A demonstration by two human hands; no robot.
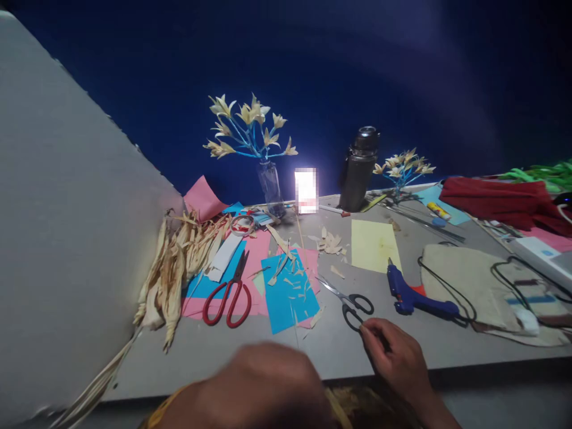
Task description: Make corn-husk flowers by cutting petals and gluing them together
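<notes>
My right hand (pixel 397 353) is at the table's front edge, with thumb and fingers pinched at one loop of the black-handled scissors (pixel 346 298). These scissors lie on the table, blades pointing away to the left. Close to the camera, my left hand (pixel 268 378) is blurred, its back towards me and its fingers hidden. Beyond it lies blue paper (pixel 286 307) strewn with thin strips of dry husk. Red-handled scissors (pixel 230 295) rest on pink and blue sheets to the left. Right of my right hand is a blue glue gun (pixel 417 298).
Dried corn husks (pixel 172 274) pile up by the left wall. Husk flowers stand in a glass bottle (pixel 270 185) at the back, beside a glaring light (pixel 306 190) and a dark flask (pixel 360 170). Yellow paper (pixel 375 244), a cloth bag (pixel 465 286) and red cloth (pixel 496 202) lie rightward.
</notes>
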